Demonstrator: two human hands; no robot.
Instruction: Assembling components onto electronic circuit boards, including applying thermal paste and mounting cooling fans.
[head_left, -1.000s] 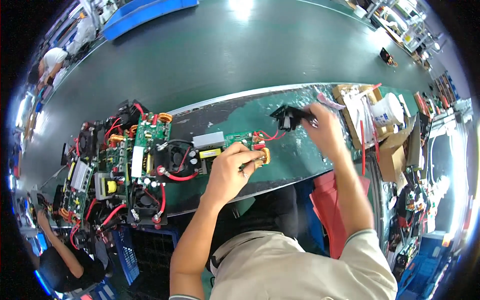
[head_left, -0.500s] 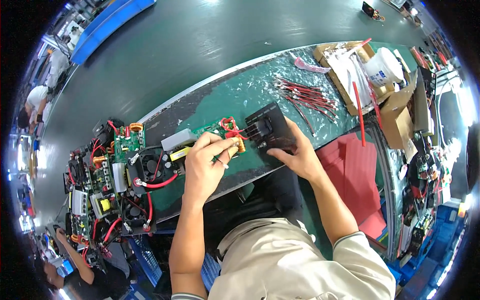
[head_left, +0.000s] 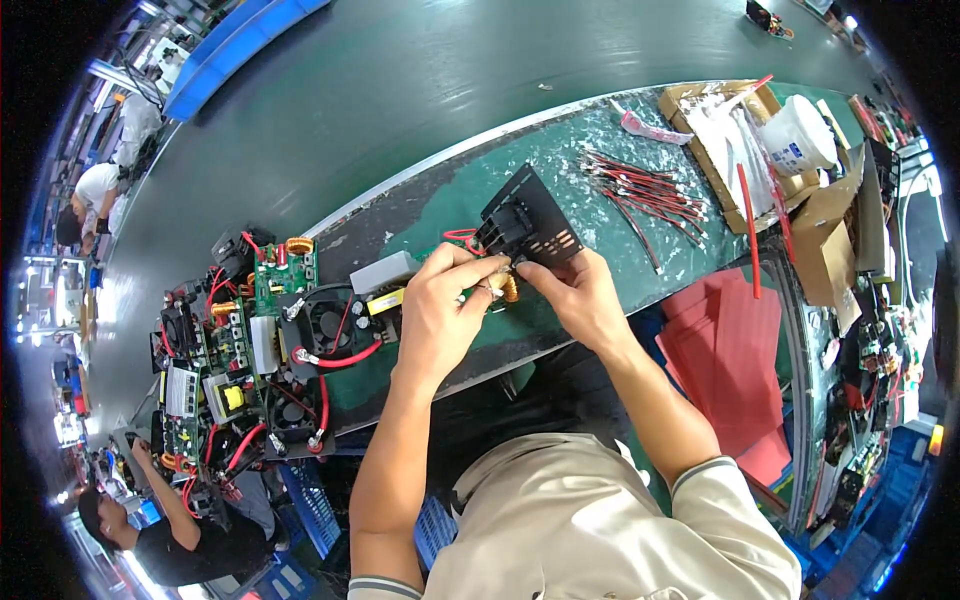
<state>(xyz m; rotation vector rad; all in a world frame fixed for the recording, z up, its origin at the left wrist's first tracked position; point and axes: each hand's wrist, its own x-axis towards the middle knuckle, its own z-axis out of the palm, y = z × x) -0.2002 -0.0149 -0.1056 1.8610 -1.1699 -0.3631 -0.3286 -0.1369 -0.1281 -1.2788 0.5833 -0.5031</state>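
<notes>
Green matting covers the long table, with finished circuit boards queued at the left and a bundle of red wires within reach at the far right. Both hands meet over the near edge: the right hand tilts a black slotted panel up, fingers closed on its lower edge, while the left hand pinches a small copper coil against it.
</notes>
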